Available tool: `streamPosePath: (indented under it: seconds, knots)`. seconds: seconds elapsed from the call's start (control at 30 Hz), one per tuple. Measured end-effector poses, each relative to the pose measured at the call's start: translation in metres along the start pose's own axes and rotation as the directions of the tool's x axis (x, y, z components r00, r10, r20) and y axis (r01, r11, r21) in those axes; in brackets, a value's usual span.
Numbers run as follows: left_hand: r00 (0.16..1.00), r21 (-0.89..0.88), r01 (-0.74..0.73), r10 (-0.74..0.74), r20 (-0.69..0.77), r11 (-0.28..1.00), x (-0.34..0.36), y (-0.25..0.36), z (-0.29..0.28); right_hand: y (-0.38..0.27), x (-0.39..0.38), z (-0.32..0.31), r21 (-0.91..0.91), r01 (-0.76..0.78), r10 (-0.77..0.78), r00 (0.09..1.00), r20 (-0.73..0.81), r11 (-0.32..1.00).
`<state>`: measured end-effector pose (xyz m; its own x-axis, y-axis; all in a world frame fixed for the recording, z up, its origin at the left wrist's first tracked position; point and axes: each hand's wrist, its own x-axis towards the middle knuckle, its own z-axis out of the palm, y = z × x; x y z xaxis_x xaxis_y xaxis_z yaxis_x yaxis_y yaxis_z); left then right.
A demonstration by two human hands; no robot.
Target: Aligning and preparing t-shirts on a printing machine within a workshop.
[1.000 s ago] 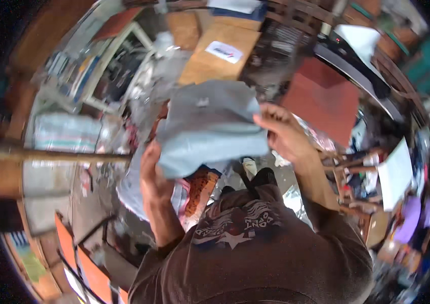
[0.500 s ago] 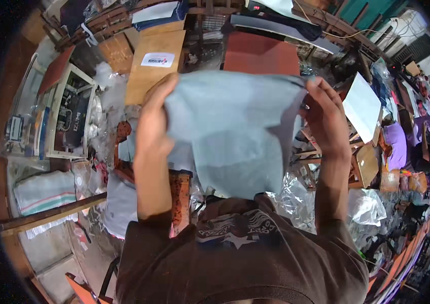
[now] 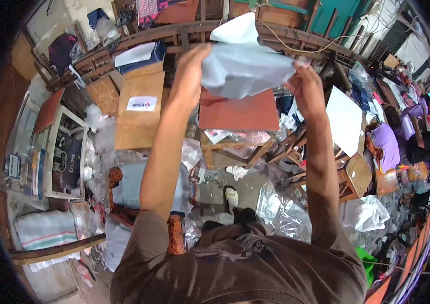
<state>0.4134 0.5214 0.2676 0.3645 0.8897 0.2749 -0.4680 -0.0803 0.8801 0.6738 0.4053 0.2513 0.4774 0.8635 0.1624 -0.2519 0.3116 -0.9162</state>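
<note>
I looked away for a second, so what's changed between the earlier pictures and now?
The grey cloth has moved forward, away from the shirt, and now overlaps the red board in view; I can't tell whether they touch. The view has swung right since the first picture. Nothing was let go: the left hand and right hand still hold the cloth's sides.

The left hand (image 3: 188,71) and the right hand (image 3: 307,88) hold opposite ends of a blurred grey-blue cloth (image 3: 245,71), partly hiding a reddish-brown board (image 3: 237,114). A wooden board (image 3: 138,129) with a white label (image 3: 141,103) lies to the left, a white board (image 3: 344,121) to the right, and crumpled clear plastic (image 3: 284,215) nearer.
</note>
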Motion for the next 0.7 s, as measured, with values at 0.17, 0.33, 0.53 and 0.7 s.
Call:
streamPosePath:
  seconds: [0.17, 0.33, 0.53, 0.7]
  knots:
    - [0.952, 0.174, 0.282, -0.253, -0.172, 0.943, -0.057, -0.110, -0.051, 0.115, -0.034, -0.050, -0.006, -0.069, 0.068, 0.995, -0.066, 0.998]
    - [0.821, 0.226, 0.545, -0.459, -0.341, 0.807, -0.118, -0.254, -0.101, 0.266, -0.045, -0.097, -0.207, -0.412, 0.292, 0.850, -0.438, 0.887]
    - [0.862, 0.270, 0.499, -0.439, -0.253, 0.824, -0.150, -0.311, -0.126, 0.318, -0.055, -0.125, -0.354, -0.469, 0.279, 0.836, -0.472, 0.809]
    - [0.834, 0.370, 0.551, -0.489, -0.255, 0.747, -0.152, -0.301, -0.126, 0.301, -0.063, -0.117, -0.416, -0.432, 0.249, 0.870, -0.425, 0.800]
